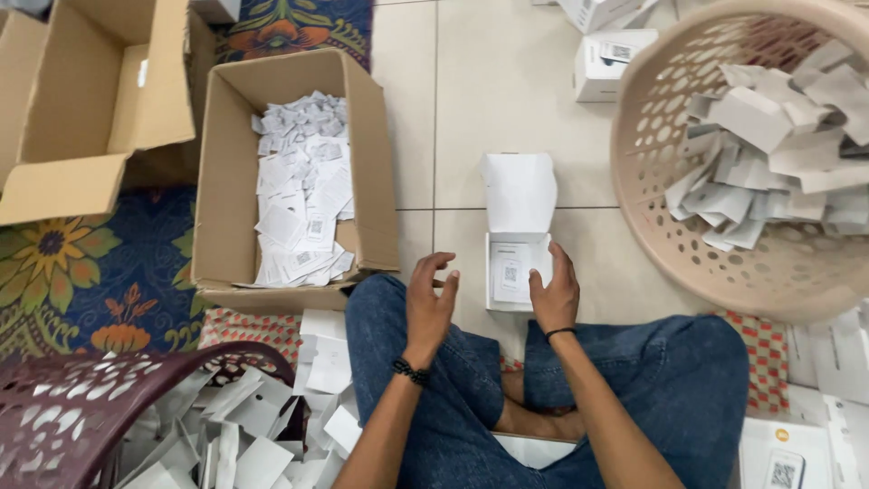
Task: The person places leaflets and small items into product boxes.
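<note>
A pale tiled floor [507,109] fills the middle of the frame, with a blue flower-patterned rug [90,272] along the left side. At the right edge a large round beige plastic basket with perforated walls [670,217] lies tilted toward the camera, holding a heap of folded grey-white card pieces [778,145]. In the upper left stands an empty brown cardboard carton with its flaps up [81,100], and just right of it an open brown cardboard box [231,181] holds a loose pile of small white paper leaflets [303,190]. In the lower left corner sits a dark maroon perforated plastic basket [81,407] with more white card pieces [244,435] in and beside it. At the bottom centre are the person's crossed legs in blue denim jeans [670,380].

In the centre of the frame, on the floor just before the knees, lies a small white cardboard box with its lid flipped open upward [518,235], a white leaflet lying inside it. The right hand [554,294] rests against the box's right side, fingers loosely curled, touching rather than gripping it. The left hand [432,299] hovers just left of the box, open and empty, apart from it. Each wrist bears a dark band. Two closed small white boxes [608,54] sit at the top right.
</note>
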